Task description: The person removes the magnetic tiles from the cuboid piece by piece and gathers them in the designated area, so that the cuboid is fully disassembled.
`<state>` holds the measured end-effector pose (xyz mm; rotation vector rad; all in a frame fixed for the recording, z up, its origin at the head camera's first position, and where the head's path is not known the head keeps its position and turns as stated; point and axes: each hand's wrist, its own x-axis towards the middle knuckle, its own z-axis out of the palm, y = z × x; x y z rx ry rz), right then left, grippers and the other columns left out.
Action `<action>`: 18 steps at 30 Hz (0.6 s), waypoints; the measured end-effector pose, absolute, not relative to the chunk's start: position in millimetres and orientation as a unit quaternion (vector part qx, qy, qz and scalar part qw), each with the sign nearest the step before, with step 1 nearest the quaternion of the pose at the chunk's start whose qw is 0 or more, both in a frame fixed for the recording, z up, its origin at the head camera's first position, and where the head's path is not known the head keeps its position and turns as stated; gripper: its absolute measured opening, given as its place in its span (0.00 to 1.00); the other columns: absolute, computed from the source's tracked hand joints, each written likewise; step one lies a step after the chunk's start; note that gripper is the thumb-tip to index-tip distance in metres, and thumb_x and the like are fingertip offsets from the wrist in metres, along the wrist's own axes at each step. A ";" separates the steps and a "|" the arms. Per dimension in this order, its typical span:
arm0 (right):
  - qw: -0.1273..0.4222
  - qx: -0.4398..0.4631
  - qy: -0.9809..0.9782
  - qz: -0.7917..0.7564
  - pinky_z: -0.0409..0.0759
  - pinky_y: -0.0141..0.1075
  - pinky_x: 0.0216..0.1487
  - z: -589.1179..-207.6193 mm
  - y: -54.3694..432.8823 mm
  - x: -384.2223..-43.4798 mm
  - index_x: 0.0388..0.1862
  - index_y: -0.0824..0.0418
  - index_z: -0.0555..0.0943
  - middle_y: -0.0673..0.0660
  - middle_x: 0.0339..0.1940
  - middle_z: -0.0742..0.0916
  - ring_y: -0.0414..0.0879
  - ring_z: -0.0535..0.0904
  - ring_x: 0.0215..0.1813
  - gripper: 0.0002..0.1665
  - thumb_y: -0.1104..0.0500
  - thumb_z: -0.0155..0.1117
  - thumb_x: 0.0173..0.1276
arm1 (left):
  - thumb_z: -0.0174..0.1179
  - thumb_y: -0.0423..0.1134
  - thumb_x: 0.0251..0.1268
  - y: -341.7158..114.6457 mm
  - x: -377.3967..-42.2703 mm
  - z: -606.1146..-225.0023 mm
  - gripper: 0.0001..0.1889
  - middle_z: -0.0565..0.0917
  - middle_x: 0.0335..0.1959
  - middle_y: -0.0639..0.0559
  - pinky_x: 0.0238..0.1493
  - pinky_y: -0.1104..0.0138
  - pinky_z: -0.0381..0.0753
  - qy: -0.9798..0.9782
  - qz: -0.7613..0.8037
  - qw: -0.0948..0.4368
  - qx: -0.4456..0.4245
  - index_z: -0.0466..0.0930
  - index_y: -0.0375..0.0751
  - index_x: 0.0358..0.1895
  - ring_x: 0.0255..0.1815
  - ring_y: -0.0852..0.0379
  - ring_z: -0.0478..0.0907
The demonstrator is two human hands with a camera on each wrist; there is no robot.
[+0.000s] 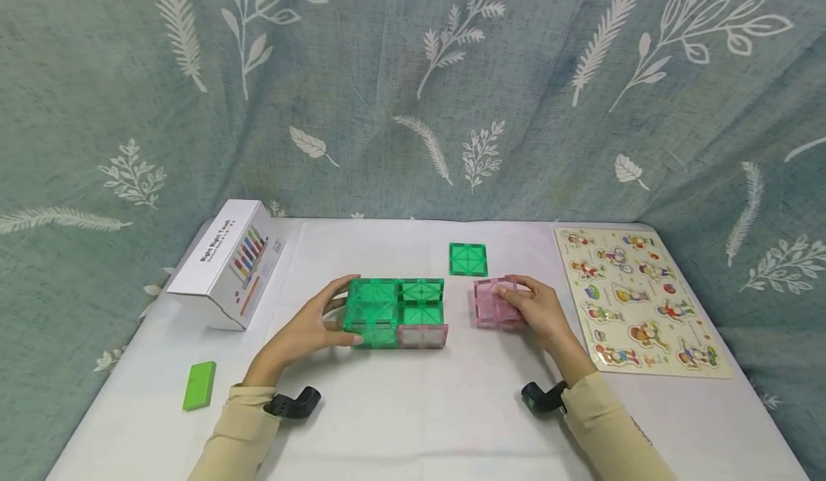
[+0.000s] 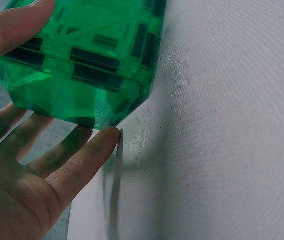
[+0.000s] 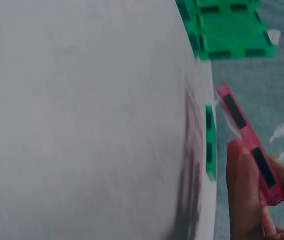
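Observation:
A structure of translucent green magnetic tiles [image 1: 372,302] stands mid-table. Its left part is a closed box; the right part is open on top, with a pink tile [image 1: 422,335] along its front. My left hand [image 1: 310,329] grips the box from the left, thumb at the front and fingertips on the far side, as the left wrist view also shows. To the right of the structure, my right hand [image 1: 540,310] pinches a separate pink magnetic tile [image 1: 488,303] between thumb and fingers. The right wrist view shows this pink tile [image 3: 250,142] edge-on, apart from the green ones.
Behind lies a loose green tile [image 1: 468,259]. A white box [image 1: 232,262] sits at the back left, with a light green block [image 1: 199,386] in front of it. On the right rests a picture board [image 1: 639,302]. A patterned curtain [image 1: 413,94] hangs behind the table.

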<state>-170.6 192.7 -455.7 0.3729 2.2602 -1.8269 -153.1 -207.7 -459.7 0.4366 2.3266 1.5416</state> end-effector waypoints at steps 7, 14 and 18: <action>0.112 0.153 0.757 -0.625 0.87 0.29 0.32 -452.7 217.1 -186.5 0.66 0.69 0.69 0.42 0.32 0.87 0.33 0.84 0.25 0.29 0.51 0.61 0.76 | 0.79 0.41 0.50 -207.5 -151.9 -458.9 0.55 0.53 0.82 0.45 0.68 0.41 0.75 0.813 0.541 0.158 0.147 0.52 0.58 0.80 0.80 0.30 0.53; 0.129 0.162 0.723 -0.659 0.88 0.28 0.37 -450.0 231.6 -201.5 0.73 0.70 0.63 0.46 0.37 0.80 0.33 0.82 0.31 0.32 0.53 0.54 0.80 | 0.79 0.40 0.50 -207.8 -152.5 -459.3 0.55 0.53 0.82 0.45 0.68 0.42 0.75 0.813 0.542 0.157 0.146 0.52 0.56 0.80 0.80 0.30 0.53; 0.127 0.170 0.697 -0.685 0.86 0.24 0.37 -449.5 236.0 -208.4 0.76 0.72 0.59 0.47 0.36 0.81 0.32 0.83 0.30 0.34 0.61 0.55 0.77 | 0.79 0.40 0.50 -207.9 -151.7 -459.4 0.55 0.53 0.82 0.45 0.68 0.42 0.75 0.812 0.542 0.159 0.145 0.52 0.57 0.80 0.80 0.30 0.53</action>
